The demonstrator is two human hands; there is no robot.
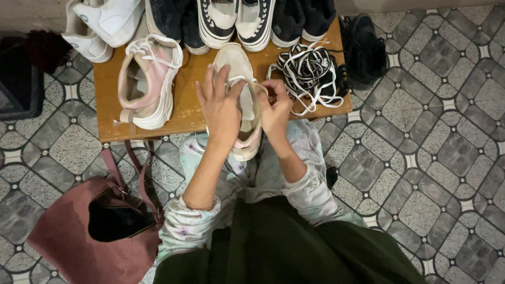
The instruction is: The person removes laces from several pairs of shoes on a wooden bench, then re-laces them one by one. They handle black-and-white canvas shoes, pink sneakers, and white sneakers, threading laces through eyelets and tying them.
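A beige and pink sneaker (238, 64) rests with its toe on the low wooden table (189, 108) and its heel over the table's front edge, above my lap. My left hand (218, 108) lies over the sneaker's left side and grips it. My right hand (274, 108) is at the sneaker's right side, fingers pinched on a white lace near the eyelets. The matching sneaker (147, 81), laced in white, lies on its side at the table's left.
A tangle of black and white laces (307, 73) lies right of my hands. Several white, black and striped shoes line the table's far edge. A pink open bag (94, 231) sits on the patterned tile floor at my left. A black shoe (363, 50) rests beyond the table's right end.
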